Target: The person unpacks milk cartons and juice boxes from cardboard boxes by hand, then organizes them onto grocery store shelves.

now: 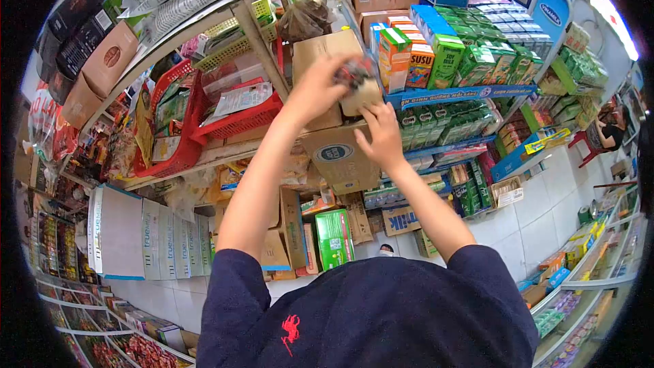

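My left hand [319, 90] is closed around a blurred black-and-red object [355, 73], whose kind I cannot tell. Just under it is a tan, block-shaped piece [362, 98]. The fingers of my right hand [383, 138] lie on its near edge, spread, with the thumb stretched out to the side. Behind my left hand stands a brown cardboard box [320, 51]. Below both hands is another carton [340, 163] with a dark oval label on its front.
Red baskets [235, 119] with packets fill the shelf on the left. Drink cartons [421, 61] stand in rows on a blue rack to the right. White trueMILK boxes [160, 238] are on the floor at lower left. A seated person [610, 129] is at far right.
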A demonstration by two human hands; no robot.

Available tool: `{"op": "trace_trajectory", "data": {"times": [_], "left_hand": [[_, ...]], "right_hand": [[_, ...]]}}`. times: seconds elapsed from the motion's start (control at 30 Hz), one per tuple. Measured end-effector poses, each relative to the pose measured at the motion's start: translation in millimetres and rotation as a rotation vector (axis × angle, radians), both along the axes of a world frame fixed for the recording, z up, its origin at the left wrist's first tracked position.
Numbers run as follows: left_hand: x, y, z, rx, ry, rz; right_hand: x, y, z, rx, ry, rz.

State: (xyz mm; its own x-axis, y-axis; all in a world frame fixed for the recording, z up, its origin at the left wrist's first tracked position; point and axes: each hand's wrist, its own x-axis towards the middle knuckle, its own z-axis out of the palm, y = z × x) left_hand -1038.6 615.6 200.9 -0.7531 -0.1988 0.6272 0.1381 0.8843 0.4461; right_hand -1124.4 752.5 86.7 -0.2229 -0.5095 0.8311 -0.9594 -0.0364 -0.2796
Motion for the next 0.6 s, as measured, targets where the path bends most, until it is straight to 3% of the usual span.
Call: {"op": "trace_trajectory", "data": {"times": [0.07, 0.1, 0.3, 0.43, 0.5, 0.6], "left_hand": [[-16, -2, -21, -0.086, -0.357, -0.046], [-25, -3, -33, -0.039, -0.399, 0.046], [-89, -63, -71, -0.091, -0.095, 0.239], [-130, -106, -80, -0.293, -0.237, 0.557], [-139, -119, -77, -0.357, -0.085, 0.494], [-153, -134, -73, -0.303, -0.128, 0.499]], "right_hand": [[-3, -10, -13, -0.058, 0.033, -0.012], [-5, -14, -19, -0.099, 0.043, -0.013], [-16, -33, -40, -0.233, 0.137, -0.041], [-14, -36, -46, -0.234, 0.136, -0.099], [-13, -37, -47, -0.239, 0.150, -0.112], [-16, -38, -45, -0.250, 0.151, -0.132]]}}
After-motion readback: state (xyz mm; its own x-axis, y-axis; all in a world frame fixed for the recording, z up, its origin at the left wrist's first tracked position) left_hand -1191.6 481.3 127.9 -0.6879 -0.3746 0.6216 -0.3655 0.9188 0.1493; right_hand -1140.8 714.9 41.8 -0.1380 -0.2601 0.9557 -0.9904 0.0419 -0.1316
